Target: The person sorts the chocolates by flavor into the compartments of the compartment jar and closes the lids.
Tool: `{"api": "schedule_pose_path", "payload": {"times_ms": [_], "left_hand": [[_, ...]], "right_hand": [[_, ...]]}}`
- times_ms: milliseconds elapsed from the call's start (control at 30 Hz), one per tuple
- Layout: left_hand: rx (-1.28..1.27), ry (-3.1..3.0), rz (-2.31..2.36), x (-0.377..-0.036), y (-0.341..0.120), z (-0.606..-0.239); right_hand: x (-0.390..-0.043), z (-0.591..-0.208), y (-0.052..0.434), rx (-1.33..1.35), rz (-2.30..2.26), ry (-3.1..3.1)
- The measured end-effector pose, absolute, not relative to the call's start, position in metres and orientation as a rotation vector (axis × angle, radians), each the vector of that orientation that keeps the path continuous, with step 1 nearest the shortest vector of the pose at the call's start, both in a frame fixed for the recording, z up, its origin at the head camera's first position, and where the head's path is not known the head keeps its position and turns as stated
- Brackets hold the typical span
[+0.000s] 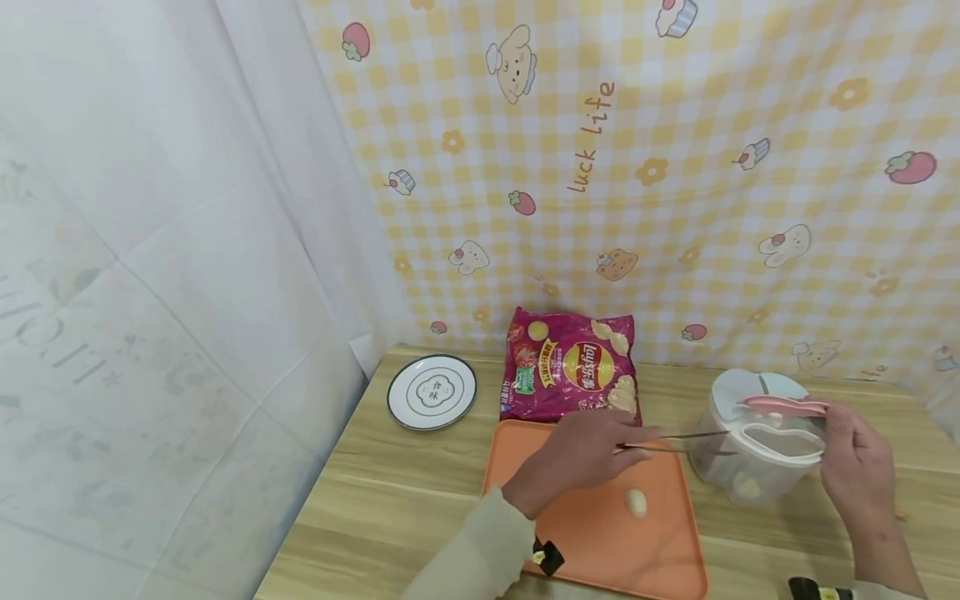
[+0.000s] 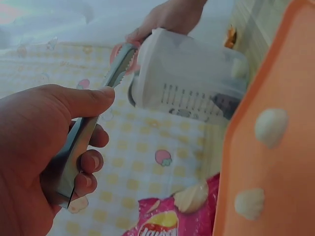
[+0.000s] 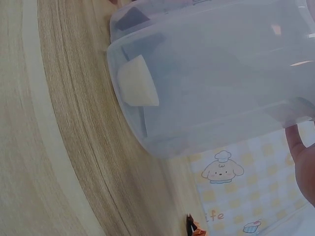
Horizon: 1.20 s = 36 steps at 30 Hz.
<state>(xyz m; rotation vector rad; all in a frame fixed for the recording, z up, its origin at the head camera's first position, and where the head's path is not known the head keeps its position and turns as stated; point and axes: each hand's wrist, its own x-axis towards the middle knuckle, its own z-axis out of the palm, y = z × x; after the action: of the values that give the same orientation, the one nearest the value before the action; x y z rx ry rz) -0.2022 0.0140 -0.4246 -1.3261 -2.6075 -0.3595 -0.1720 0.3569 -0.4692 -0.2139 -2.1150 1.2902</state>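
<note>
My left hand (image 1: 588, 450) grips metal tongs (image 2: 81, 142), thumb on one arm and fingers curled round the other. The toothed tips stand apart and overlap the side of a clear plastic container (image 1: 738, 475) in the head view. My right hand (image 1: 862, 471) holds the raised pink lid flap (image 1: 787, 407) at the container's right end. Under the flap is a heart-shaped opening. A pale white piece (image 3: 138, 83) lies at the container's bottom. Two more white pieces rest on an orange tray (image 1: 600, 542); the left arm hides one in the head view.
A magenta Lay's chip bag (image 1: 570, 367) lies behind the tray. To its left is a white plate (image 1: 432, 392) with a dark rim. Everything stands on a wood-grain table (image 1: 375, 500), backed by a checked curtain (image 1: 637, 233). A small orange-and-black item (image 3: 197, 230) lies beyond the container.
</note>
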Motion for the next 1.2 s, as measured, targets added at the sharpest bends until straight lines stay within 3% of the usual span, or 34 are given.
{"api": "schedule_pose_path", "payload": {"times_ms": [600,1200], "left_hand": [[-1.355,-2.85,-0.237,-0.196,-0.044,-0.47],[-1.413,-2.86,-0.165,-0.194,-0.056,-0.482]], "right_hand": [[-0.173,-0.468,0.357,-0.21,1.304,-2.13],[-0.173,-0.468,0.358,-0.224,1.288,-2.157]]}}
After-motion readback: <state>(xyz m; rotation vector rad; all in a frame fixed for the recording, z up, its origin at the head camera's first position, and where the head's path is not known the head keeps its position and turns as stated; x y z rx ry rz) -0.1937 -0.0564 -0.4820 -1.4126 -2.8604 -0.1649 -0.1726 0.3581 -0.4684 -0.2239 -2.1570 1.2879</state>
